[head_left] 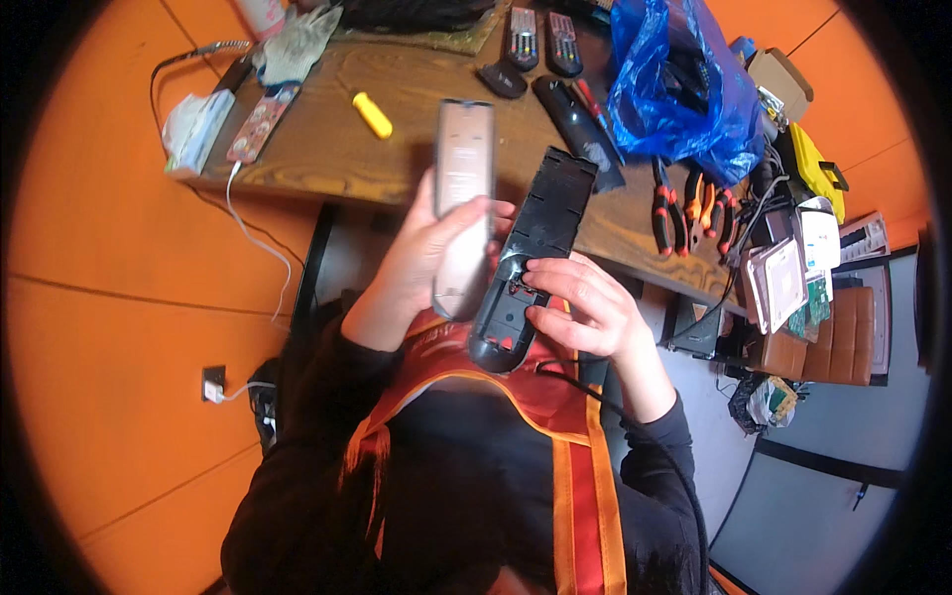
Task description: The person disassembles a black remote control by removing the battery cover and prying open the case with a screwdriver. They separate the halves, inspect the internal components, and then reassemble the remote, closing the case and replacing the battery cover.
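My left hand (443, 236) is closed around a long, pale panel with a dark rim (463, 159), held upright and shaped like one half of a remote control. In my right hand (585, 309) is a black remote control shell (544, 213), tilted to the right, its hollow inner side facing me. Fingers of the right hand press at an opening in the lower part of the shell, where small reddish bits show. The two parts are held close side by side in front of my apron, near the table's front edge. Part of the left fingers is hidden behind the pale panel.
On the wooden table (327, 129) lie a yellow-handled screwdriver (373, 115), two remote controls (563, 45), a black shell piece (578, 121), a blue plastic bag (684, 89) and several red-black pliers (668, 213). A power strip (263, 124) lies left; boards and covers (776, 288) stack right.
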The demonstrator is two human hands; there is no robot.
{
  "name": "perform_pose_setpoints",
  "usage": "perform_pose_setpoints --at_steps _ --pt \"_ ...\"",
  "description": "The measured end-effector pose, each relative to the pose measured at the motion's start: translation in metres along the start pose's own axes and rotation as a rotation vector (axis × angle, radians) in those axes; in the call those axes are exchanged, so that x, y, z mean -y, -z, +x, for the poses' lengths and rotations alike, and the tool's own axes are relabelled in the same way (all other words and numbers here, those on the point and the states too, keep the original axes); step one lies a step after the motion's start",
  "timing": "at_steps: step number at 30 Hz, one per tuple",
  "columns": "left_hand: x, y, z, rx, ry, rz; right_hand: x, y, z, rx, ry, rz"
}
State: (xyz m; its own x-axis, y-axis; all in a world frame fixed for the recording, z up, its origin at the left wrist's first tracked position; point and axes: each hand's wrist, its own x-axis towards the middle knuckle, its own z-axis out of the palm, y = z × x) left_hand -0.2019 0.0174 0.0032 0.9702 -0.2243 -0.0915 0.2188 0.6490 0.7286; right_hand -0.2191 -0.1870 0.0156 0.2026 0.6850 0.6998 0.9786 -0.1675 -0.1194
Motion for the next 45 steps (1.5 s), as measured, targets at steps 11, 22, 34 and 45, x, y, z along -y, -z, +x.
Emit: perform_pose_setpoints --at_steps 11,22,34,45 --pt "0.033 -0.025 -0.076 0.032 -0.119 0.056 0.125 0.069 0.021 -0.477 -0.494 0.000" --pt "0.050 -0.033 -0.132 -0.008 -0.225 0.046 0.176 0.098 0.006 -0.572 -0.207 0.453" --pt "0.084 -0.025 -0.192 -0.017 -0.308 0.033 0.232 0.115 -0.022 -0.471 -0.040 0.641" --pt "0.106 -0.039 -0.205 0.192 -0.304 0.061 0.147 0.011 -0.046 -0.142 -0.788 1.217"
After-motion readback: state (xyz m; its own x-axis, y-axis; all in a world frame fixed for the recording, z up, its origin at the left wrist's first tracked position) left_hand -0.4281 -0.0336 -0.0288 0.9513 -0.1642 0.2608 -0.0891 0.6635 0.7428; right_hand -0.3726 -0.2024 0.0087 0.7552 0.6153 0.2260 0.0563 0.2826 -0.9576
